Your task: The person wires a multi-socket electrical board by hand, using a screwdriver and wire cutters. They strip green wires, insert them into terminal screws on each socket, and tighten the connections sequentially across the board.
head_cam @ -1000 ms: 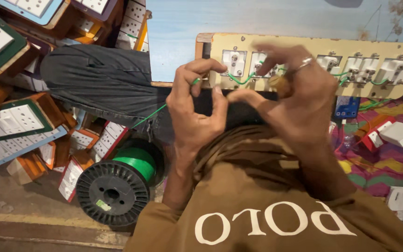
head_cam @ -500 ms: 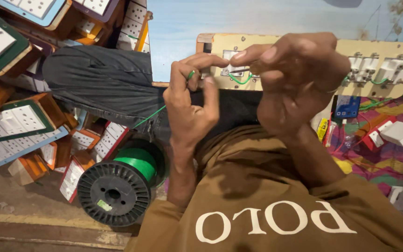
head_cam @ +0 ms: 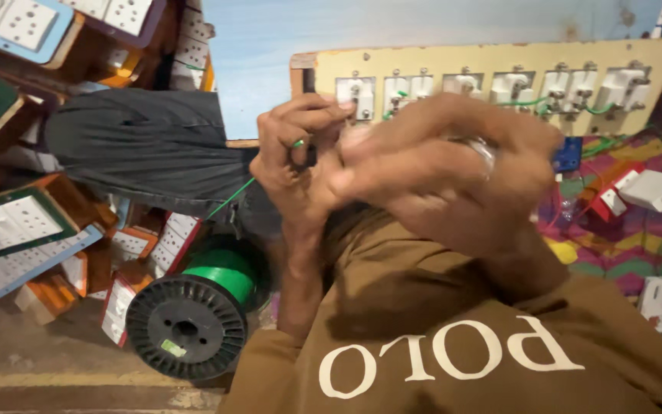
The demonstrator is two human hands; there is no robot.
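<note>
So the green wire (head_cam: 231,198) is the thing here: it runs up off the black spool (head_cam: 187,327) on the floor, crosses the dark cloth (head_cam: 139,149), and ends pinched between the thumb and fingers of the left hand (head_cam: 296,157), which is closed tight on it right in front of the pale board (head_cam: 492,57) with its row of white switch backs (head_cam: 515,88). The right hand (head_cam: 453,180) sits just beside the left, touching it, but it's a blur; can't tell if those fingers are shut on the wire end or on some small tool. There's a ring on it, that's about all that reads.

Looks like the wiring-up step, with short green links already looping between some terminals on the board. Judging from that, the next bit needs the wire end held steady and guided to a screw terminal without kinking.

Around it: stacked switch plates (head_cam: 9,230) in wooden frames on the left, loose white parts (head_cam: 657,190) on the patterned mat (head_cam: 614,238) to the right.
</note>
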